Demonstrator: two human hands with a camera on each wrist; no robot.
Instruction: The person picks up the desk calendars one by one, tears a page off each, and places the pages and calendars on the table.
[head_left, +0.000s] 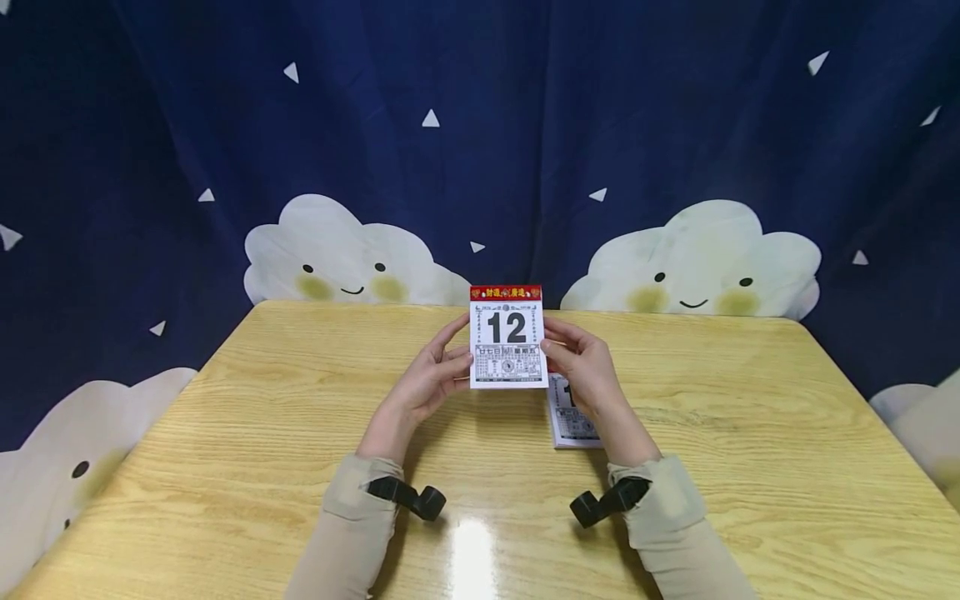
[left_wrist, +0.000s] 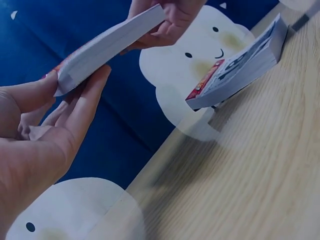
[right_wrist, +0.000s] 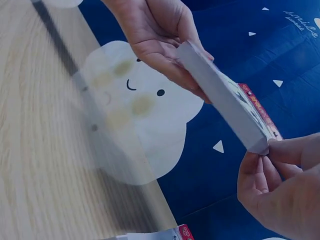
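Upright above the table, a tear-off calendar [head_left: 508, 340] faces the head camera, with a red header and a large black 12. My left hand [head_left: 429, 373] grips its left edge, thumb at the front and fingers behind. On the opposite edge, my right hand [head_left: 588, 367] pinches it between thumb and fingers. Both wrist views show the thick white page block [left_wrist: 107, 52] from the side, between the two hands. A second tear-off calendar [head_left: 574, 427] lies below my right hand, which hides part of it; its red header [left_wrist: 206, 81] shows in the left wrist view.
The light wood table [head_left: 247, 467] spreads out under both forearms. Behind it hangs a dark blue curtain [head_left: 480, 158] printed with smiling clouds and white triangles. A black wrist camera [head_left: 405, 497] sits on the left sleeve and another [head_left: 609, 502] on the right.
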